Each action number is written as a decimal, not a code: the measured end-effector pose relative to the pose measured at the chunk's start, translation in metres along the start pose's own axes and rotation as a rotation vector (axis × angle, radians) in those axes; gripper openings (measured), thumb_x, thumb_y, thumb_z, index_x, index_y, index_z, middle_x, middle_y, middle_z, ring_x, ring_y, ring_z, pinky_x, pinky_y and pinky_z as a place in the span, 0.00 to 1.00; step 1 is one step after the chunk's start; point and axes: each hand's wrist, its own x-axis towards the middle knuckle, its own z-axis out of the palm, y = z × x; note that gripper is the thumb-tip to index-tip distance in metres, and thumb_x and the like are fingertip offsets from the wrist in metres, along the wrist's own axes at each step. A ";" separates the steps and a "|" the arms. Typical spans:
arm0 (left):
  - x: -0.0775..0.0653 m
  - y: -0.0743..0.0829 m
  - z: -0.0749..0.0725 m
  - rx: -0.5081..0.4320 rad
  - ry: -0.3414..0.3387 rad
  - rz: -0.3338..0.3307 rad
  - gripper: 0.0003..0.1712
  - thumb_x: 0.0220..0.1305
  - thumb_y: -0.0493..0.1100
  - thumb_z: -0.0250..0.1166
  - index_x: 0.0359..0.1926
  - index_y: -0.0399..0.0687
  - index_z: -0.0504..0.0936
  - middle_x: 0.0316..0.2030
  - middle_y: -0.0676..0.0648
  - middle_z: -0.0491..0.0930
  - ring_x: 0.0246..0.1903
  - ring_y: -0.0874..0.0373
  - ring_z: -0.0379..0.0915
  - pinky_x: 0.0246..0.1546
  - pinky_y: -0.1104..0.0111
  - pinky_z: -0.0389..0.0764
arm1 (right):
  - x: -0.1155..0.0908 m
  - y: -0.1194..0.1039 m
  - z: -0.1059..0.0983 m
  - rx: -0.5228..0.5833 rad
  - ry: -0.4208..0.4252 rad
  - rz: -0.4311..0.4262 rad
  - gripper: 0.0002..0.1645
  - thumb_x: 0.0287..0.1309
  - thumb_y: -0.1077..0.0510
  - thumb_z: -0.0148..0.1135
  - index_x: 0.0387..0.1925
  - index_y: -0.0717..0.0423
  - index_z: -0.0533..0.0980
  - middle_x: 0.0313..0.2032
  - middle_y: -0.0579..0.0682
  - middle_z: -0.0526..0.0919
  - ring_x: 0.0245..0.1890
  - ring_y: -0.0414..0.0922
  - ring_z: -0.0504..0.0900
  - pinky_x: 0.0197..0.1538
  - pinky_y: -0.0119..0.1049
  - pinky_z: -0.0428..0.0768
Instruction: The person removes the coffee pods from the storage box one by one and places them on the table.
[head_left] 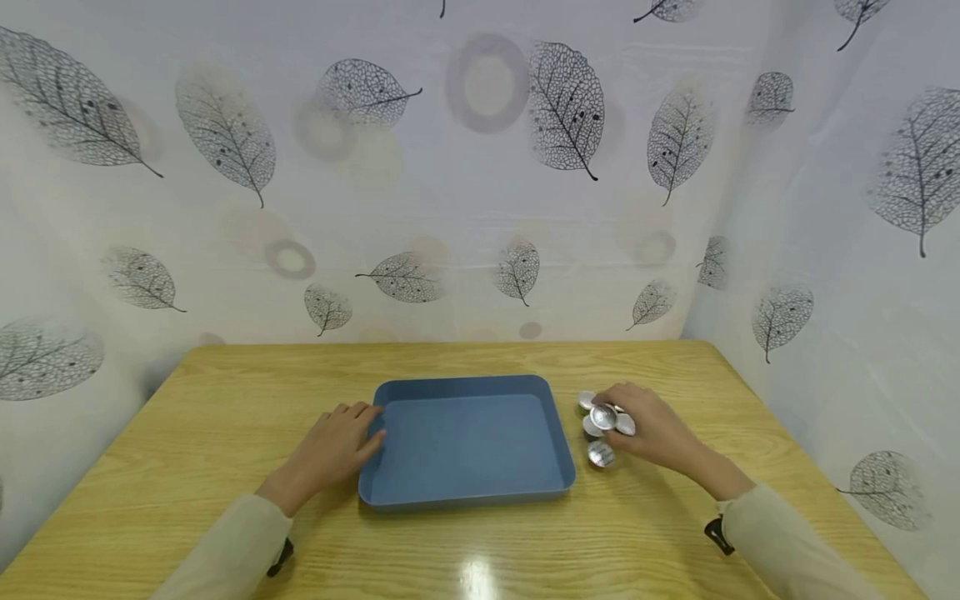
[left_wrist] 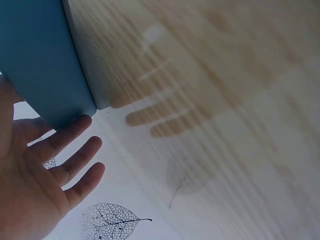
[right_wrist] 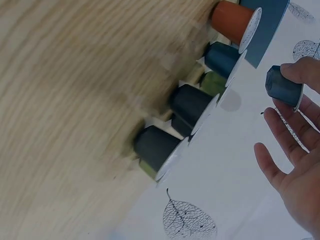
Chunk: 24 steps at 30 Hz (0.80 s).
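A shallow blue-grey tray [head_left: 465, 446] lies on the wooden table. My left hand [head_left: 337, 446] grips its left rim, thumb over the inside and fingers along the outer wall; the left wrist view shows the fingers against the tray wall [left_wrist: 42, 60]. To the right of the tray, my right hand [head_left: 648, 427] pinches a dark blue-grey coffee capsule [right_wrist: 283, 89] between thumb and fingers, raised above the others. Below it, several capsules stand with silver lids up: an orange capsule [right_wrist: 232, 21], a blue capsule [right_wrist: 222, 59], a green capsule [right_wrist: 214, 82] and black capsules [right_wrist: 191, 105].
The glossy wooden table [head_left: 480, 542] reflects light near its front. A pale curtain [head_left: 450, 208] with leaf prints hangs behind the table and along its sides. The nearest capsule [head_left: 601, 454] stands close to the tray's right wall.
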 end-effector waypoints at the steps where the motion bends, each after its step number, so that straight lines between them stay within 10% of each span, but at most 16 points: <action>1: 0.000 0.000 0.000 -0.001 -0.001 -0.001 0.22 0.64 0.50 0.54 0.53 0.42 0.74 0.49 0.43 0.76 0.48 0.45 0.71 0.43 0.50 0.73 | -0.002 0.001 0.000 -0.004 0.005 0.004 0.23 0.34 0.64 0.71 0.39 0.57 0.76 0.36 0.47 0.81 0.36 0.42 0.77 0.39 0.42 0.74; 24: 0.000 -0.001 0.003 -0.008 -0.012 0.004 0.23 0.64 0.51 0.54 0.54 0.41 0.74 0.50 0.42 0.75 0.49 0.44 0.71 0.44 0.49 0.72 | -0.039 0.014 -0.004 -0.103 -0.006 0.072 0.26 0.26 0.61 0.76 0.36 0.52 0.77 0.36 0.44 0.79 0.36 0.42 0.76 0.35 0.37 0.73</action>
